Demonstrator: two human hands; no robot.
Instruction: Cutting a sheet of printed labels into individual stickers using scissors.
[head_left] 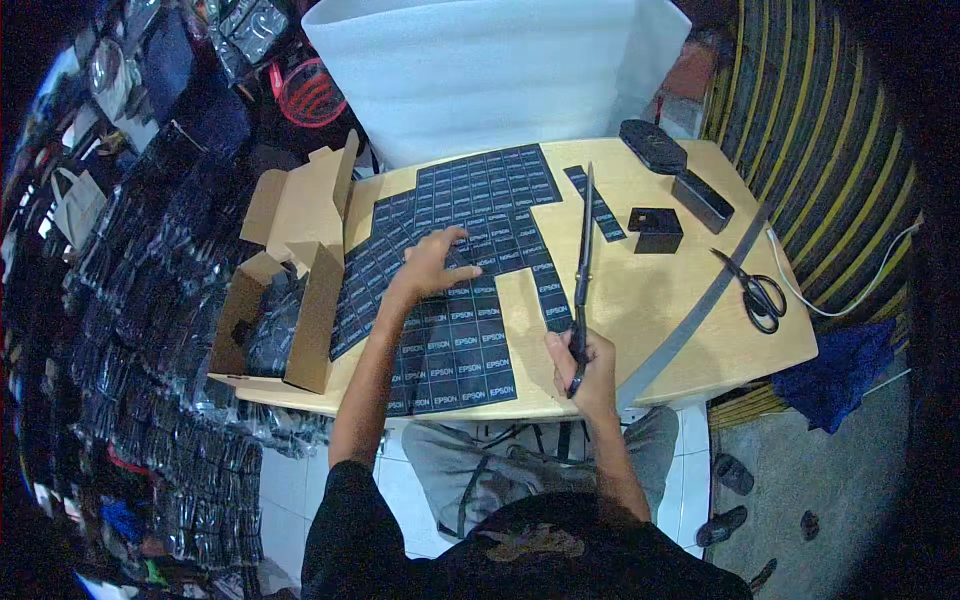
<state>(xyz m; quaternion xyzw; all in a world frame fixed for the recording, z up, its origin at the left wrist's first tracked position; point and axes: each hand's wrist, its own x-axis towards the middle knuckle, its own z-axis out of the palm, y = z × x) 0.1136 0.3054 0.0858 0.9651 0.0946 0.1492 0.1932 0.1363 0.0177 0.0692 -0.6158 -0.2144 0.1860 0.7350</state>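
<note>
- My black shirt (600, 570) is sitting nearest the view at 6 o'clock, with the wooden table (640, 300) spreading beyond my lap.
- At 4 o'clock my right hand (590, 370) is clasping long scissors (583, 265) by the dark handles, the tips pointing toward 12; I cannot tell whether the blades are parted.
- Just off centre, toward 10 o'clock, my left hand (430, 262) is spreading thumb and fingers over the black printed sheets (455, 370), pinching nothing — how firmly it is pressing, if at all, I cannot tell.
- The sheets are covering the table from 7 o'clock through 9 to 12, overlapping in places; a narrow strip (551, 295), seemingly joined to them, is reaching down beside my scissors.
- I am judging the sheets light, thin and bendy, probably smooth enough to slide and easy to crease; a flat palm near the cut, or a pinch at a border, is seeming the best hold.
- The lowest sheet is ending close to the table's near edge at 6, while an open carton (312, 330) is hemming in 9.
- Bare wood is showing right of my scissors, as far as a flat grey band (700, 315) at 3 to 4 — with spare scissors (765, 300) lying beyond it.
</note>
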